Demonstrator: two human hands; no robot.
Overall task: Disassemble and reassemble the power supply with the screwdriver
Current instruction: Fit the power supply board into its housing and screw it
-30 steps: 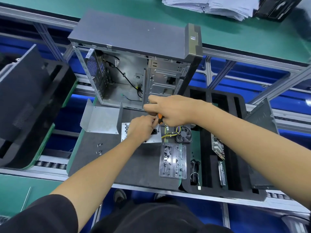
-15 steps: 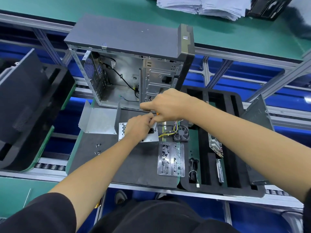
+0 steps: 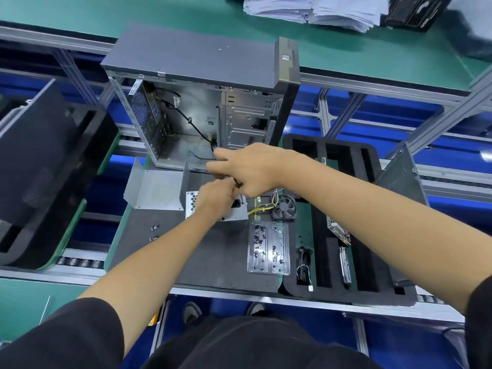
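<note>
No brand, label or writing is legible anywhere in the head view.

The power supply (image 3: 229, 213), a bare metal box with a honeycomb vent and a black socket, lies on the dark mat (image 3: 165, 251) of the worktop, just in front of the open computer case (image 3: 202, 102). Its loose cover (image 3: 157, 189) sits just left of it. A bundle of yellow wires (image 3: 262, 209) leads from its right side to a small black fan (image 3: 284, 207).

Left hand (image 3: 215, 195): rests on top of the power supply, fingers curled at the screwdriver's shaft; whether its grip pinches the shaft or only steadies it cannot be told.

Right hand (image 3: 250, 169): directly above the power supply, grip curled tight round the screwdriver (image 3: 239, 188), of which only a short dark length shows below the fist.

A clear parts tray (image 3: 268, 247) lies just in front-right of the power supply; a few loose screws (image 3: 154, 233) lie on the mat to its front-left.

Versus half a second ago: both hands remain in the same spot on the power supply; the orange handle then glimpsed under the right fist is now hidden.
</note>
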